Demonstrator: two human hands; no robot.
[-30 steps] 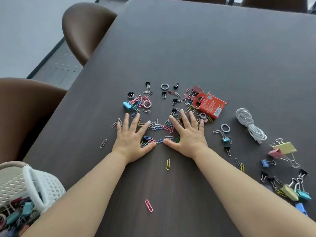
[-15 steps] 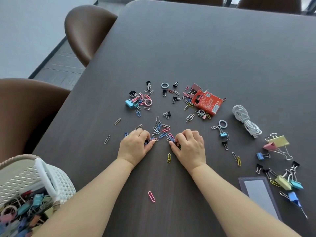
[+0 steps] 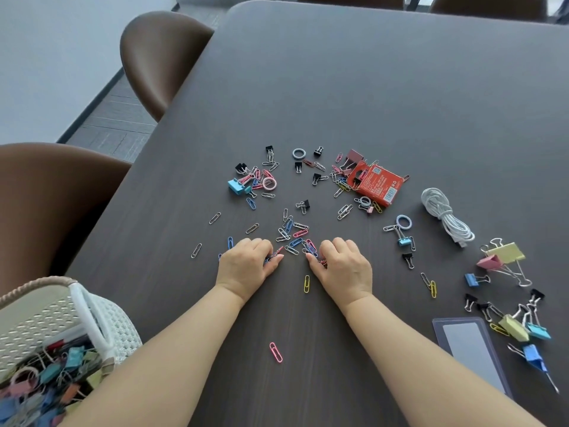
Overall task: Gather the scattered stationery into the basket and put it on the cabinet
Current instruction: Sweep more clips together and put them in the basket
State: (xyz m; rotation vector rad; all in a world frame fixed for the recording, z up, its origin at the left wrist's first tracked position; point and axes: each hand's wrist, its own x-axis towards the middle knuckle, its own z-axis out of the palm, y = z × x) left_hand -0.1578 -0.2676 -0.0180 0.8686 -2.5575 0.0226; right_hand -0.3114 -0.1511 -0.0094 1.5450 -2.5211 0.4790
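Coloured paper clips (image 3: 294, 234) and small binder clips lie scattered over the middle of the dark table (image 3: 369, 87). My left hand (image 3: 246, 263) and my right hand (image 3: 345, 266) rest side by side on the table, fingers curled around small bunches of paper clips. A white woven basket (image 3: 101, 322) stands at the lower left edge, holding several clips. A red cardboard box (image 3: 377, 184) lies beyond the hands. Larger binder clips (image 3: 505, 257) are spread at the right. Single paper clips lie near my wrists, a yellow one (image 3: 306, 283) and a pink one (image 3: 276, 352).
A coiled white cable (image 3: 446, 217) lies right of the red box. A clear card sleeve (image 3: 474, 352) sits at the lower right. Two brown chairs (image 3: 160, 60) stand along the table's left edge. The far half of the table holds nothing.
Both hands went from flat with fingers spread to curled into fists, raking paper clips towards me. The view shifted, bringing more of the basket and the card sleeve into sight.
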